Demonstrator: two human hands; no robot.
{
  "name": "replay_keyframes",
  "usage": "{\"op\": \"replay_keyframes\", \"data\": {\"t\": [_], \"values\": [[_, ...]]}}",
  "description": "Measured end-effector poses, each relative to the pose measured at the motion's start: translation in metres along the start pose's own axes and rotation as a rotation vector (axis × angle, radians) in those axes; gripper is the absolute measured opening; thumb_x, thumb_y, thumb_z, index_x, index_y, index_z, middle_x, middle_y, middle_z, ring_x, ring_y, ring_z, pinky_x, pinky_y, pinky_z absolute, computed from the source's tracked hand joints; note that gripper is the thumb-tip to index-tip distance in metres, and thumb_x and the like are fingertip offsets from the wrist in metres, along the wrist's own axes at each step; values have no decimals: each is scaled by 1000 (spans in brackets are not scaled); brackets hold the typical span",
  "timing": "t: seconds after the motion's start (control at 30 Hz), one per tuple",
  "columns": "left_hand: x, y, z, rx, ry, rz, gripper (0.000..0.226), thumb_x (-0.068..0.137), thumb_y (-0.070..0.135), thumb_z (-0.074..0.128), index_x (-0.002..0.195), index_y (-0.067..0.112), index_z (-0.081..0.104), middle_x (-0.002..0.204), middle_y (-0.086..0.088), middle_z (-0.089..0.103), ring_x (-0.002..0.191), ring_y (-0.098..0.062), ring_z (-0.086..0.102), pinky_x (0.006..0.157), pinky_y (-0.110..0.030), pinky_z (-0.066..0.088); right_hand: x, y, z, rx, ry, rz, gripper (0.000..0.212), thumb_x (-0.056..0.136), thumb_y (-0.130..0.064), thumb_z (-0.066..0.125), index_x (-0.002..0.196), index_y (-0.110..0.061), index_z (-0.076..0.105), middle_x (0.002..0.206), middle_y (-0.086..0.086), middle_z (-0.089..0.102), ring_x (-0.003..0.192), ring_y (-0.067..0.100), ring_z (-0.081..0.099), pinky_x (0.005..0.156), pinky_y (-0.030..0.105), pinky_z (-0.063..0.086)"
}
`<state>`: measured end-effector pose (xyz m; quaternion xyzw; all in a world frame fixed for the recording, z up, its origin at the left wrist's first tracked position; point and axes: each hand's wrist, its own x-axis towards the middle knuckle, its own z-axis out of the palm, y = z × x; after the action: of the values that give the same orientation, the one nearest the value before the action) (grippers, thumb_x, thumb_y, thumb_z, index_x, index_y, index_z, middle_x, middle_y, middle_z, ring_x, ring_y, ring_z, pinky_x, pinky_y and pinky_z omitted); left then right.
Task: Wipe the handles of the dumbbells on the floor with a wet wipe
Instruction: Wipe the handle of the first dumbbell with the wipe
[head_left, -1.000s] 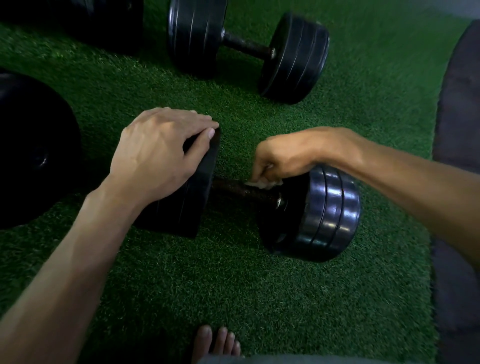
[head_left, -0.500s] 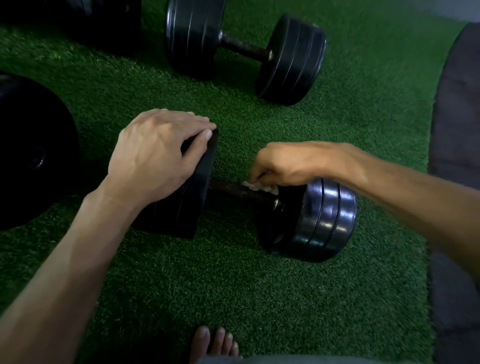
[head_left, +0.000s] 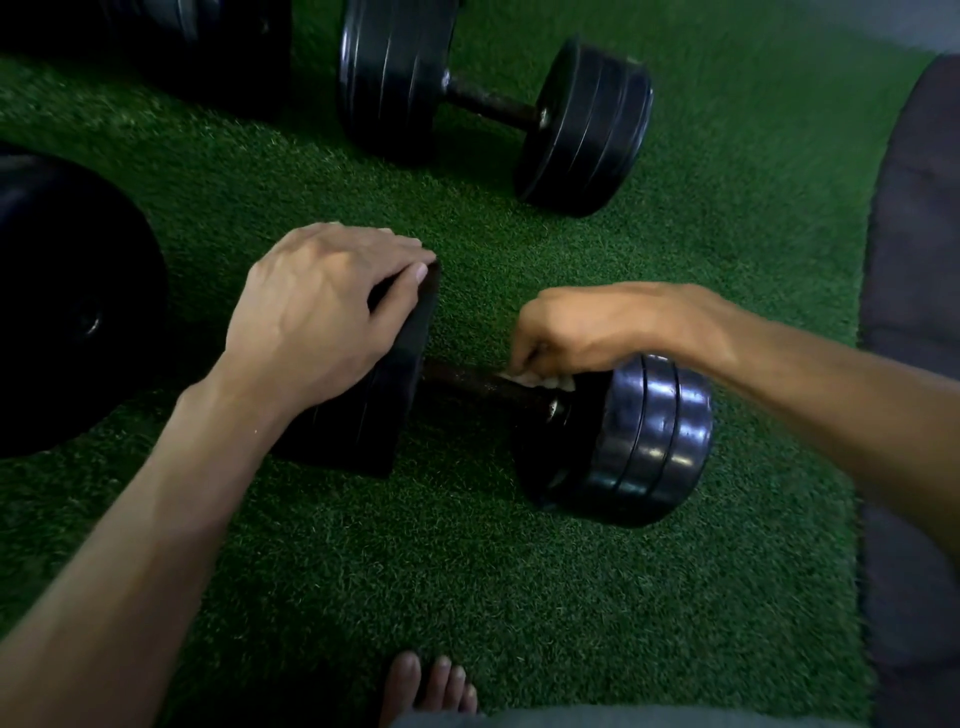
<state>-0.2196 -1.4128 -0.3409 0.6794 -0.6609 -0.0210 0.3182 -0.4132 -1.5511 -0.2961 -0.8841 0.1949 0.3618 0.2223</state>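
**Wiping the near dumbbell's handle**

Green artificial turf (head_left: 467, 561) covers the floor, with a dark mat (head_left: 914, 364) along its right edge. From my remote seat I see 2 full dumbbells: the near dumbbell (head_left: 618, 441) under the hands and a far dumbbell (head_left: 493, 104) well apart beyond it. More black weights sit at the left edge, one a large round weight (head_left: 72, 301).

My left hand (head_left: 322, 312) lies over the top of the near dumbbell's left plates (head_left: 363, 415), fingers draped over the rim and the thumb along the inner face; I judge this steadies the weight so it cannot roll on the turf during rubbing. My right hand (head_left: 597, 327) is curled down onto the handle (head_left: 478, 384), pinching a white wet wipe (head_left: 540, 380) against the bar just beside the right plates (head_left: 649, 441). Only a small fold of wipe shows beneath the fingers.

So the wipe sits at the handle's right end, touching it, while the bare stretch of bar lies between my 2 hands. A bare foot (head_left: 431, 686) shows at the bottom edge.
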Motion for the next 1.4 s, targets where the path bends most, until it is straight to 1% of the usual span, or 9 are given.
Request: {"op": "replay_keyframes", "data": {"t": [0.13, 0.23, 0.33, 0.5, 0.63, 0.73, 1.03, 1.2, 1.4], "values": [[-13, 4, 1, 55, 172, 19, 29, 106, 29, 47, 112, 18, 73, 114, 3, 73, 112, -20, 67, 100, -43, 46, 14, -25, 2, 117, 338, -74, 15, 94, -14, 59, 90, -15, 73, 67, -11, 66, 64, 3, 64, 66, 25, 52], [-41, 11, 6, 100, 196, 52, 33, 105, 30, 48, 125, 15, 69, 135, 0, 64, 131, -17, 55, 109, -48, 39, 22, -38, 18, 126, 491, -118, 14, 93, -12, 59, 91, -17, 71, 76, -7, 71, 70, 7, 67, 67, 32, 54], [-57, 16, 11, 200, 185, 50, 41, 105, 35, 46, 139, 14, 59, 150, 0, 49, 143, -19, 42, 116, -50, 31, 9, -30, 25, 72, 364, -98, 15, 98, -17, 60, 105, -21, 73, 75, -20, 64, 66, -10, 60, 60, 14, 45], [-42, 23, 17, 224, 214, -48, 38, 107, 32, 39, 136, 22, 61, 145, 6, 55, 138, -15, 47, 115, -47, 32, -3, -6, 12, -63, 148, 73, 12, 95, -21, 61, 88, -20, 71, 68, -9, 65, 64, 11, 63, 61, 38, 55], [-19, 23, 18, 232, 181, -105, 40, 108, 34, 35, 129, 23, 67, 136, 7, 63, 133, -14, 52, 114, -45, 33, 12, -4, 5, 97, 331, 6, 17, 96, -20, 61, 107, -20, 74, 83, -11, 72, 75, 7, 68, 70, 32, 57], [4, 20, 19, 248, 111, -123, 41, 107, 36, 33, 124, 25, 69, 130, 9, 66, 131, -15, 53, 113, -44, 31, 25, -10, 2, 125, 386, -82, 15, 93, -12, 60, 98, -17, 74, 77, -7, 71, 69, 7, 67, 67, 34, 56], [78, 3, 27, 193, -8, -138, 45, 104, 36, 36, 88, 10, 69, 94, -10, 72, 88, -37, 65, 92, -47, 42, 19, 20, -33, 18, 129, 70, 16, 93, -8, 59, 96, -9, 75, 76, 4, 73, 64, 16, 67, 64, 28, 54], [38, 3, 26, 157, 89, 14, 39, 105, 34, 38, 126, 19, 66, 134, -1, 65, 130, -22, 55, 114, -48, 30, 38, 6, -22, 20, 500, 5, 16, 93, -17, 60, 100, -15, 75, 80, -5, 73, 74, 12, 69, 70, 33, 55], [40, -1, 39, 233, 107, 30, 45, 109, 37, 28, 137, 20, 60, 145, 2, 56, 140, -18, 45, 118, -46, 28, 24, 28, -21, -27, 334, 27, 13, 92, -14, 61, 94, -18, 74, 76, -3, 72, 65, 14, 67, 59, 33, 54]]}}
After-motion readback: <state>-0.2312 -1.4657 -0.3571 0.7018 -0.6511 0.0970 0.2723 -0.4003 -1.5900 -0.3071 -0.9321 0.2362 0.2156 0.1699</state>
